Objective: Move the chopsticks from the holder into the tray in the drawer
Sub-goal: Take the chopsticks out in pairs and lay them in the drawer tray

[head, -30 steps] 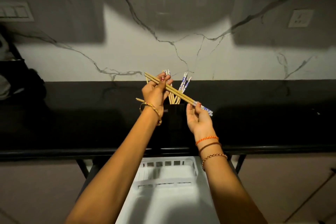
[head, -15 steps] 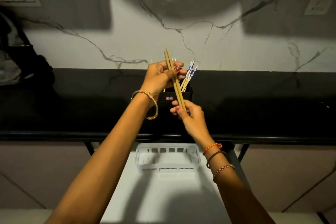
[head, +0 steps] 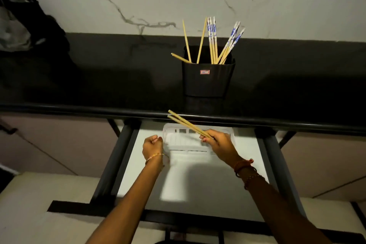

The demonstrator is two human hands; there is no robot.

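A black holder [head: 208,80] stands on the dark counter with several chopsticks [head: 213,42] sticking up from it, some plain wood, some with blue-and-white tops. Below the counter an open drawer [head: 198,184] holds a white slotted tray [head: 184,140] at its far end. My right hand [head: 217,142] is over the tray, shut on a pair of plain wooden chopsticks [head: 185,123] that point up and left toward the counter edge. At the tray's left side, my left hand [head: 153,145] has its fingers curled; whether it touches the tray I cannot tell.
The counter's rounded black front edge [head: 79,110] runs just above the drawer opening. Dark drawer rails [head: 116,162] flank the white drawer floor. A marble-patterned wall [head: 138,2] rises behind the counter. Dark clutter [head: 23,25] sits at the far left.
Both hands came down from the holder to the drawer. The right hand now carries the wooden pair alone over the tray; the left hand has let go of it.
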